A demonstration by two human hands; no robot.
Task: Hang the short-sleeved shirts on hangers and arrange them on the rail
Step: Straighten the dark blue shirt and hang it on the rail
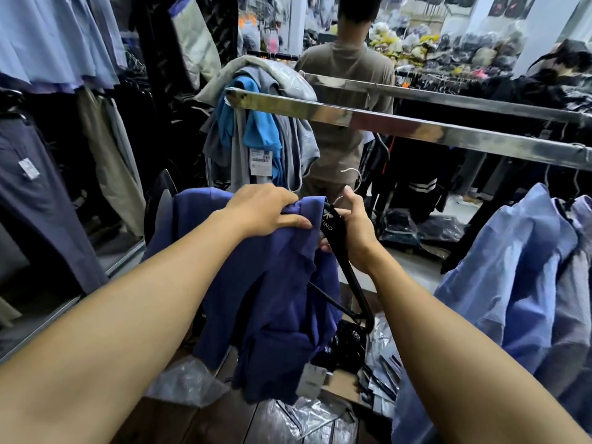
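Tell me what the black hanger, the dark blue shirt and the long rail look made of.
The black hanger looks like smooth plastic, perhaps painted wood, with white printed lettering. The dark blue shirt is soft matt cloth, creasing and draping. The long rail is polished metal, mirror-like with scuffs.

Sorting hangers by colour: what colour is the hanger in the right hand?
Black, with white lettering on the hanger; the head view shows it.

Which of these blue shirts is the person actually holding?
The dark blue shirt in the middle, gripped by the left hand; the pale blue shirts hang from the rail at right.
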